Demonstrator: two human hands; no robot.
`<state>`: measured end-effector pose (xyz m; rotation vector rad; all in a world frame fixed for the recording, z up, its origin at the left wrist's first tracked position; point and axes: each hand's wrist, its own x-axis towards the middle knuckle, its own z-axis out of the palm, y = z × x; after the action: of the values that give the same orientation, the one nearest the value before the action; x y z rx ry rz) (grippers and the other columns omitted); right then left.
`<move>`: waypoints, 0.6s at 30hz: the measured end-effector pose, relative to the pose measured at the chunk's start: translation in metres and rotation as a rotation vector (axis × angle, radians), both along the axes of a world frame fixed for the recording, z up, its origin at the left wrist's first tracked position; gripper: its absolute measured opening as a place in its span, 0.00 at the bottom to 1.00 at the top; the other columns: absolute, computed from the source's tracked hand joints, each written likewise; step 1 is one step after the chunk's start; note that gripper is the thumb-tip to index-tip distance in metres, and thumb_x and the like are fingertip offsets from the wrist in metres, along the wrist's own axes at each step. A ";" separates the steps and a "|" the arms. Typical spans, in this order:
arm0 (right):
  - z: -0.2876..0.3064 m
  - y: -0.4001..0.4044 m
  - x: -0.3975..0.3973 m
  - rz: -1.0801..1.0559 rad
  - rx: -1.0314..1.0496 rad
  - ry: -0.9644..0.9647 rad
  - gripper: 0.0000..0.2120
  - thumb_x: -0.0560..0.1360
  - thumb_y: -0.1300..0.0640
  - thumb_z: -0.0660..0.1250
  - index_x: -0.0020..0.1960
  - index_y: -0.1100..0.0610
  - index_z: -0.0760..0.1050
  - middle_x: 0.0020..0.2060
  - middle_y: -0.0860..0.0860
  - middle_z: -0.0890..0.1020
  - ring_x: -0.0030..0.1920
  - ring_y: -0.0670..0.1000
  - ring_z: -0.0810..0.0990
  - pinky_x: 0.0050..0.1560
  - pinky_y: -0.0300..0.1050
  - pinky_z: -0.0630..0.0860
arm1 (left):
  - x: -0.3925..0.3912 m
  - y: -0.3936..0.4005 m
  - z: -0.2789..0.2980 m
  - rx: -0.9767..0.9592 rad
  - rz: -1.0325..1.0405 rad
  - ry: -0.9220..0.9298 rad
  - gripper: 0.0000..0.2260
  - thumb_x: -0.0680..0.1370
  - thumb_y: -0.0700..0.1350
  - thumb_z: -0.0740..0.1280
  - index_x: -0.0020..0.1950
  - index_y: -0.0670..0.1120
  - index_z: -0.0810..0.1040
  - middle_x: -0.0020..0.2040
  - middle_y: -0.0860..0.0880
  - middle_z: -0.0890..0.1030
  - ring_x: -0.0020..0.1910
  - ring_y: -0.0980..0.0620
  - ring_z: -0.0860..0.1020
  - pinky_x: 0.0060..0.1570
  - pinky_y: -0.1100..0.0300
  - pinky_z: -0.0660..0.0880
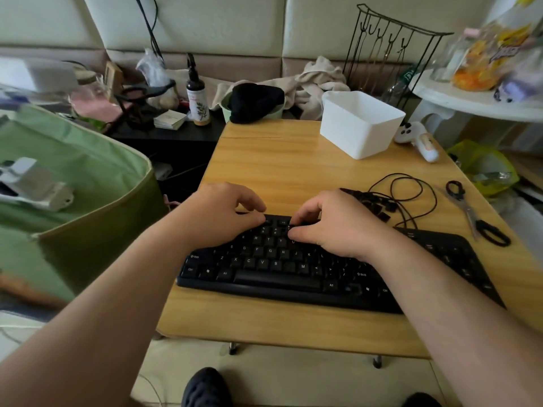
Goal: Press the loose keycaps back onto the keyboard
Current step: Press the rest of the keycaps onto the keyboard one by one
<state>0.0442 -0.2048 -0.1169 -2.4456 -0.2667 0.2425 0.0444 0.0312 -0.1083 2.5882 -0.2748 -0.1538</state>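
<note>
Cluttered little wooden desk (264,160) — keyboard (282,268) near its front edge. Left hand (217,212) and right hand (332,224) have curled fingers on the top rows, seemingly seating a cap; whether either grip holds one I can't tell. Next, probably fetch from the loose keycaps (376,207) just behind the keyboard's right side.

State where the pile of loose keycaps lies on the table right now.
In the head view, the loose keycaps lie on the table behind the keyboard, just beyond the right hand, beside the coiled black cable.

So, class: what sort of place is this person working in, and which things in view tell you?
Probably a lived-in room at home, not a workshop: a small wooden folding table set against a padded wall, crumpled clothes behind it, and a spray bottle amid household clutter.
</note>
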 end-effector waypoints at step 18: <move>0.004 0.012 0.002 -0.059 0.021 0.095 0.06 0.66 0.48 0.82 0.37 0.43 0.84 0.37 0.43 0.83 0.43 0.47 0.81 0.42 0.44 0.75 | 0.000 -0.027 -0.009 0.023 -0.020 -0.032 0.12 0.73 0.68 0.70 0.52 0.67 0.79 0.56 0.65 0.79 0.58 0.55 0.76 0.65 0.43 0.73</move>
<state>0.0457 -0.1929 -0.1128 -2.4097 -0.1543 0.3268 0.0448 0.0046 -0.1170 2.6128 -0.3131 -0.1232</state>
